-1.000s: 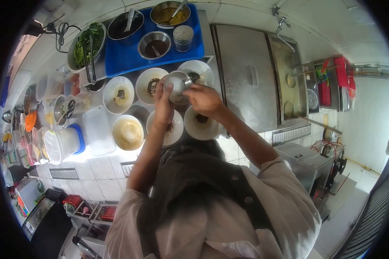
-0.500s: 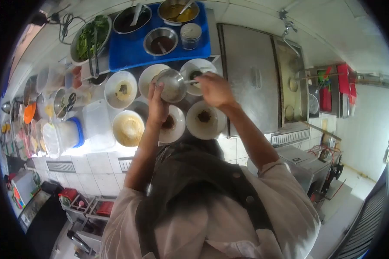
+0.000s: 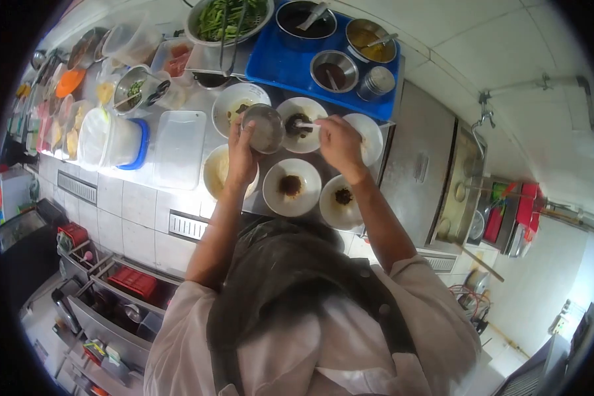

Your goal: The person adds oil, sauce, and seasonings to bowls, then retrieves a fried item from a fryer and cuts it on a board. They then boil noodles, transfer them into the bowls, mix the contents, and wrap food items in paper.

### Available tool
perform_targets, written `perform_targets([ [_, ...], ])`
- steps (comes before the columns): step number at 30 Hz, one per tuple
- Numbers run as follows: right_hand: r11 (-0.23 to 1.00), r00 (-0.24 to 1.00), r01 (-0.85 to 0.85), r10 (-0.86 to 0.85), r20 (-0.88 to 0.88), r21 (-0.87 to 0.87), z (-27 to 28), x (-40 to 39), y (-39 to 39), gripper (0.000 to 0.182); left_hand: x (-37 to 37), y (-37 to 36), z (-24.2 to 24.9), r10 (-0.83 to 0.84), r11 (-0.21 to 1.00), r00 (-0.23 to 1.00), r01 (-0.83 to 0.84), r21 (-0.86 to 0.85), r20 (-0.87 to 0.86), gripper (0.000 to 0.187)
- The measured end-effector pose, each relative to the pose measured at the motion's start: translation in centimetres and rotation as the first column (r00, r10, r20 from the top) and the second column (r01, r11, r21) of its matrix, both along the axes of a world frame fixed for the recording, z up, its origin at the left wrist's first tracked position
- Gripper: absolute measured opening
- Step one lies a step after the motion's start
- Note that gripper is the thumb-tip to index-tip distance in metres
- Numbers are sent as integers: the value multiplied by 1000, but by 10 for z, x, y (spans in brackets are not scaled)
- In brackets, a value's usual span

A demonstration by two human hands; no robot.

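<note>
My left hand (image 3: 243, 158) is closed on the side of a small metal bowl (image 3: 265, 132), held above the white bowls. My right hand (image 3: 342, 146) grips a spoon (image 3: 311, 125), its tip over the back middle white bowl (image 3: 302, 142), where dark sauce lies. Under the metal bowl's far edge is another white bowl (image 3: 222, 104) with pale and dark contents. In front, the middle white bowl (image 3: 292, 206) and the right white bowl (image 3: 333, 214) each hold dark brown seasoning. My left forearm partly covers a front left bowl (image 3: 212, 173); a back right bowl (image 3: 373, 142) sits behind my right hand.
A blue tray (image 3: 280, 71) at the back carries sauce pots and a metal canister (image 3: 376, 84). Left of it stands a bowl of greens (image 3: 231, 20) with tongs. A lidded white tub (image 3: 105, 142) and a clear lid (image 3: 180, 148) lie left; a steel cover (image 3: 412, 158) is right.
The view has swung, so the counter sits farther right. My right hand has moved the spoon from the metal bowl's edge to over the back middle white bowl. Both hands keep their hold.
</note>
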State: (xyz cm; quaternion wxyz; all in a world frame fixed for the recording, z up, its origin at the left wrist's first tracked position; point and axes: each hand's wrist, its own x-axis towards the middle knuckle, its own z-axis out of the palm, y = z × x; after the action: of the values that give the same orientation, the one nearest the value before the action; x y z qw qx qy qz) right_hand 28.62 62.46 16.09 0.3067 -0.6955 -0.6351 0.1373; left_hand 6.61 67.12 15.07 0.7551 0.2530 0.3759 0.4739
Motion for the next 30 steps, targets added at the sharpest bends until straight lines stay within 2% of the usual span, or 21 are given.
perform_targets([
  [2, 981, 982, -176, 181, -61, 83, 4, -25, 5, 18, 2, 1, -12, -5, 1000, 1000, 5, -1, 29, 53],
  [6, 975, 964, -220, 218, -151, -3, 2, -49, 11, 17, 7, 5, -4, -91, 995, 995, 92, -38, 38, 55],
  [7, 972, 917, -174, 102, -386, -158, 4, -44, 11, 17, 5, 6, -1, -87, 995, 995, 88, -38, 40, 55],
  [8, 971, 917, -178, 104, -384, -160, 3, -34, 9, 17, 3, 7, 1, -69, 997, 997, 71, -38, 43, 54],
  [10, 971, 908, -87, -16, -419, -224, -1, -7, 4, 20, -1, 9, -2, -54, 998, 997, 56, -41, 49, 53],
  [11, 970, 910, -85, -17, -415, -226, -2, 2, 2, 20, -4, 11, -4, -17, 999, 1000, 18, -38, 20, 52],
  [12, 983, 998, -22, 10, -67, -183, -2, 9, 0, 19, -6, 13, -6, 21, 999, 1000, -21, -34, -12, 51],
  [13, 992, 957, 19, 17, 288, -122, -5, 12, -1, 19, -8, 13, -8, 22, 999, 1000, -22, -37, -10, 51],
  [14, 993, 958, 12, 23, 287, -121, -3, 5, 4, 19, -10, 15, -6, 17, 1000, 1000, -17, -21, -18, 52],
  [16, 985, 991, -134, 135, -4, 105, 6, -31, 13, 18, -18, 14, -5, 18, 1000, 999, -18, -13, -33, 52],
  [17, 978, 983, -175, 180, -40, 111, 11, -51, 19, 16, -22, 14, -6, 10, 1000, 1000, -11, -8, -28, 53],
  [18, 976, 981, -184, 190, -42, 115, 10, -63, 25, 16, -26, 18, -6, 6, 1000, 1000, -6, 2, -23, 53],
  [20, 910, 912, -397, 376, 163, 123, 8, -84, 38, 16, -37, 21, -8, 33, 999, 999, -32, 13, -30, 54],
  [22, 900, 904, -423, 412, 116, 103, 0, -98, 49, 15, -53, 24, -10, 76, 997, 996, -75, 25, -37, 54],
  [23, 933, 931, -357, 359, -67, 34, 1, -104, 55, 15, -61, 24, -8, 95, 995, 994, -94, 16, -54, 55],
  [25, 960, 901, -263, 211, -379, -91, 6, -108, 63, 14, -74, 26, -6, 137, 991, 988, -136, 11, -69, 55],
  [26, 948, 911, -250, 160, -380, -198, 7, -104, 68, 16, -80, 28, -5, 178, 984, 982, -178, 14, -57, 55],
  [28, 985, 974, -144, 124, -188, -98, -18, -94, 83, 17, -92, 29, -5, 230, 973, 972, -229, 16, -43, 55],
  [29, 983, 974, -153, 133, -185, -99, -15, -99, 84, 17, -98, 29, -5, 229, 973, 972, -229, 6, -56, 55],
  [30, 990, 989, -139, 138, -56, -19, -11, -103, 84, 18, -102, 30, -6, 227, 974, 972, -228, -5, -69, 55],
])
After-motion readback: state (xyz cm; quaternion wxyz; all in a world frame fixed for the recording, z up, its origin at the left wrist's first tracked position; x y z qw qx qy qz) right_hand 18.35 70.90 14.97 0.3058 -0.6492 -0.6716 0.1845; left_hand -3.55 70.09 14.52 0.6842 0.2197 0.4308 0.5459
